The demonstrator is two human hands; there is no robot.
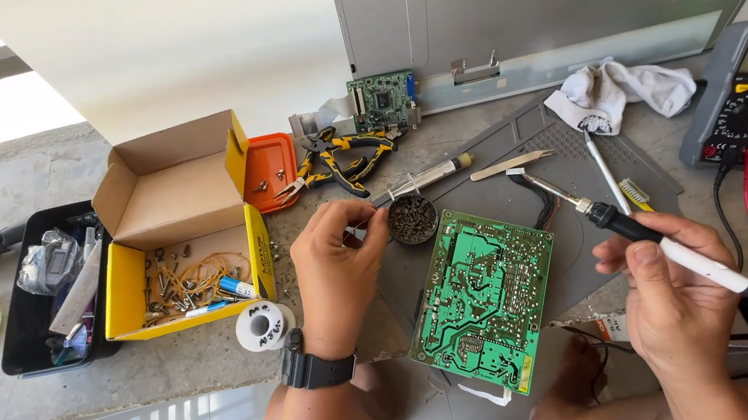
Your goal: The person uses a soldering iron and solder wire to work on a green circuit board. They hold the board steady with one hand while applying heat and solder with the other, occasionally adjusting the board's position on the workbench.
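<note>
The left hand (336, 269), at the centre of the frame, has its fingers (367, 227) pinched shut on a thin strand of solder wire (356, 233), just beside a small round tin of brass tip-cleaning wool (412, 219). The right hand (675, 294), at lower right, has its fingers closed around the soldering iron (675, 252), whose tip points up and left, raised above the grey mat (563, 158).

Between the hands a green circuit board (485, 300) lies solder side up, overhanging the front edge of the bench (68, 381). A solder spool (264, 326) sits at lower left of the left hand, beside an open yellow cardboard box (177, 226) of small parts. Yellow-handled pliers (337, 163) lie at upper centre, a multimeter (746, 92) at upper right.
</note>
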